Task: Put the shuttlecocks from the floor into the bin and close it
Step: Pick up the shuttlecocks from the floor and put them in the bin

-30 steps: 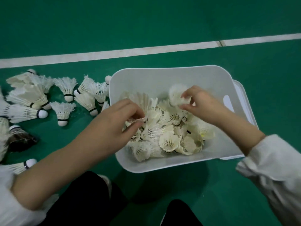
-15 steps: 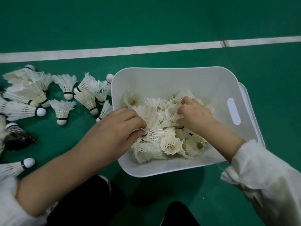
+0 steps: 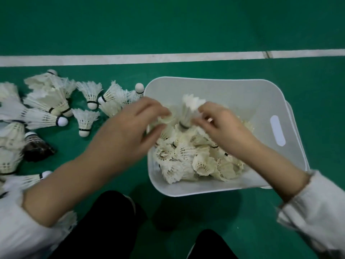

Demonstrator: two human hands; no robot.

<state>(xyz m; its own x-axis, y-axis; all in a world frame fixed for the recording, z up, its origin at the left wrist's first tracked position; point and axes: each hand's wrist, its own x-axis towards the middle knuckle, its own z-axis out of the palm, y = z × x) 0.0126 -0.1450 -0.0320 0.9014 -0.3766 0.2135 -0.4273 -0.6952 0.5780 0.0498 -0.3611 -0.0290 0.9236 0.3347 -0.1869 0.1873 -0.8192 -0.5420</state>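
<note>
A white bin [image 3: 205,80] stands on the green floor and holds a pile of white shuttlecocks [image 3: 201,161]. Both hands hover over the pile's far left part. My right hand [image 3: 222,126] pinches the feathers of a shuttlecock [image 3: 187,111] raised upright above the pile, cork down. My left hand [image 3: 128,131] is blurred; its curled fingers and thumb close on another white shuttlecock [image 3: 165,119] at the bin's left wall. Several more shuttlecocks [image 3: 85,120] lie on the floor left of the bin.
A dark shuttlecock [image 3: 37,146] lies among the white ones at the far left. The bin's lid [image 3: 298,131] shows under the bin's right edge. A white court line [image 3: 168,57] runs across the floor behind. My dark-clothed knees [image 3: 104,221] are at the bottom.
Both hands have come up out of the pile. The right hand now holds a shuttlecock raised above it, and the left has shifted up along the bin's left wall.
</note>
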